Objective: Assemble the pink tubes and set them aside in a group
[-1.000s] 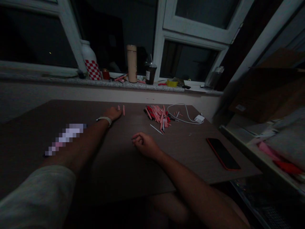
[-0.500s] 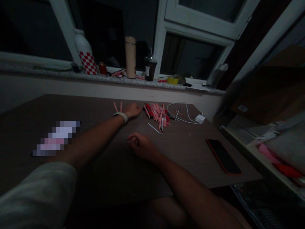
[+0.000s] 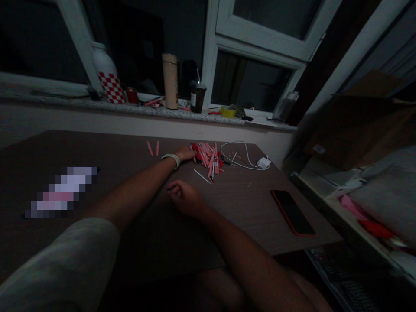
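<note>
My left hand (image 3: 185, 153), palm down with a pale band on the wrist, reaches the near-left edge of a heap of pink and red pen parts (image 3: 206, 156). It appears to hold nothing. Two loose pink pen pieces (image 3: 153, 148) lie just beyond it to the left. My right hand (image 3: 185, 198) rests curled on the brown wood-grain table (image 3: 247, 208), nearer me, with nothing visible in it. A thin white stick (image 3: 202, 177) lies between this hand and the heap.
A white cable (image 3: 238, 158) runs to a white charger (image 3: 263, 163) right of the heap. A black phone in a red case (image 3: 292, 212) lies at right. A pixelated patch (image 3: 61, 190) covers part of the table's left. Bottles, a cup and tape stand on the windowsill (image 3: 130, 108).
My left hand has slid right from the two loose pink pieces to the heap's edge, uncovering those pieces. My right hand has barely moved.
</note>
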`<move>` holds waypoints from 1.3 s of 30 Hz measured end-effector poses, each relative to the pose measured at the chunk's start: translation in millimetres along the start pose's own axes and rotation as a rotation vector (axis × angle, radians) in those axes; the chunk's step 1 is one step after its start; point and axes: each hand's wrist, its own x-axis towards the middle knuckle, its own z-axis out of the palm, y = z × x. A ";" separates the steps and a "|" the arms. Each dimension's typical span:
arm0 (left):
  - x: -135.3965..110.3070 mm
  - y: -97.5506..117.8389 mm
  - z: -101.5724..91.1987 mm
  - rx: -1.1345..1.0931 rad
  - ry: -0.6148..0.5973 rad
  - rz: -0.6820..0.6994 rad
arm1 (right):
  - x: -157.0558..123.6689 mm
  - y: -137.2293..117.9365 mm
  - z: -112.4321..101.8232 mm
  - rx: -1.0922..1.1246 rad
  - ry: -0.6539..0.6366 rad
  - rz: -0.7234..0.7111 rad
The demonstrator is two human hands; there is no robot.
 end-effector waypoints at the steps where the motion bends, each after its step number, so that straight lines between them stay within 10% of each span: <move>1: -2.3 1.1 -1.9 0.007 -0.007 -0.026 | 0.2 1.2 0.4 0.012 0.003 0.004; 10: -54.4 5.8 -38.6 -0.016 0.064 0.058 | 5.6 6.5 0.8 0.321 0.057 0.153; 25: -234.7 -44.4 -39.2 -0.419 0.129 0.380 | 2.8 -5.0 -10.3 0.607 0.333 0.256; 39: -237.9 -61.2 -22.8 -0.389 0.221 0.170 | 3.3 -5.2 -1.8 0.520 0.339 0.150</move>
